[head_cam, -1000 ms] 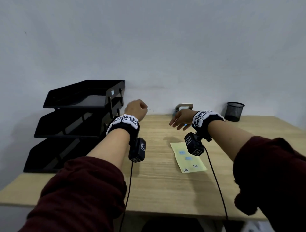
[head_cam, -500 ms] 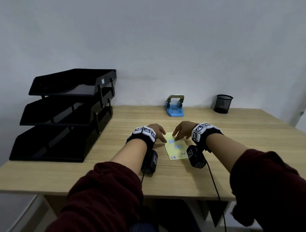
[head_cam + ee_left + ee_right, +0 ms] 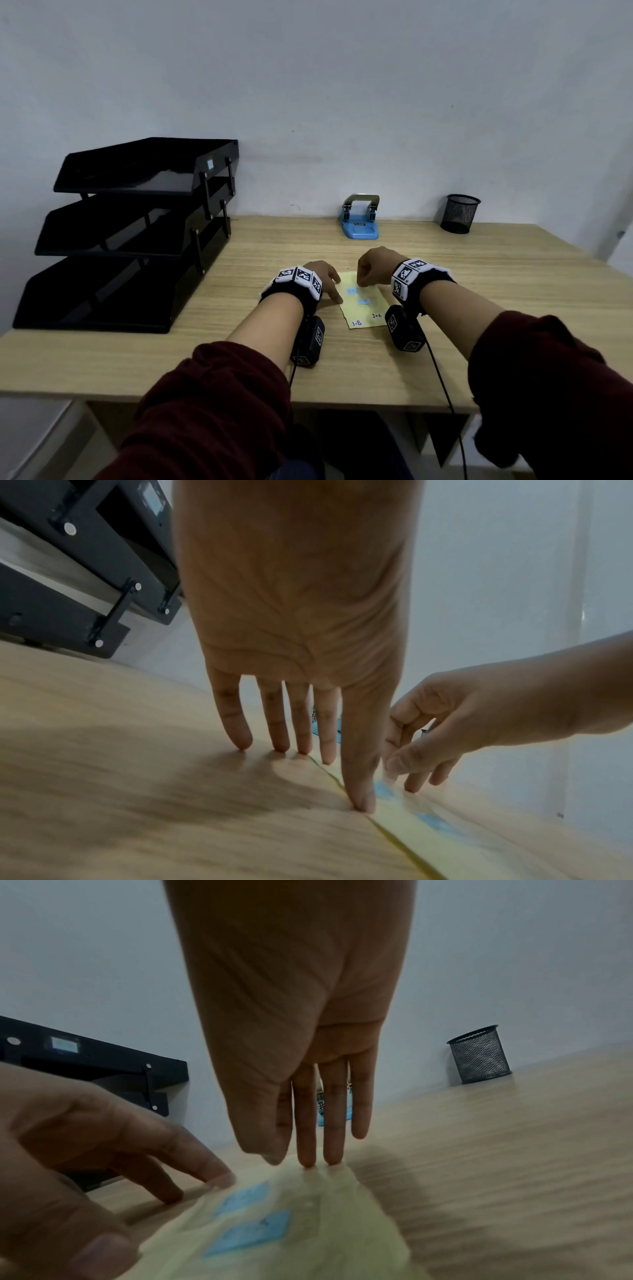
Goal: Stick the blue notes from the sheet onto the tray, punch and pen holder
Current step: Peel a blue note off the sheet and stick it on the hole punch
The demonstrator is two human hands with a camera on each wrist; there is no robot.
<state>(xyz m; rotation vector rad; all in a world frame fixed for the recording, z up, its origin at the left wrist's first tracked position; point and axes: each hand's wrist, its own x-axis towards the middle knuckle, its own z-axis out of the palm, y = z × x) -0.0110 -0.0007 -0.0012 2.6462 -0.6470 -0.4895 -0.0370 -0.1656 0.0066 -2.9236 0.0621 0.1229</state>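
A yellow sheet (image 3: 368, 313) lies on the table in front of me with two blue notes (image 3: 352, 291) (image 3: 364, 301) stuck on it. My left hand (image 3: 334, 291) presses straight fingers (image 3: 359, 802) on the sheet's left edge and the wood beside it. My right hand (image 3: 363, 282) stands over the sheet's far end, with fingertips (image 3: 306, 1161) touching the paper just beyond the notes (image 3: 245, 1199); it holds nothing that I can see. The black three-tier tray (image 3: 137, 236) stands at the left, with a small pale label (image 3: 209, 163) on its top tier. The blue punch (image 3: 360, 228) and the mesh pen holder (image 3: 460, 213) stand by the wall.
The wooden table (image 3: 496, 308) runs from the tray on the left to its right edge, with the wall right behind it. Camera boxes and cables hang under both wrists near the sheet's near end.
Both hands came down from near the tray and punch onto the sheet. In the last half second they stayed there, and the right hand's fingers bent down more steeply.
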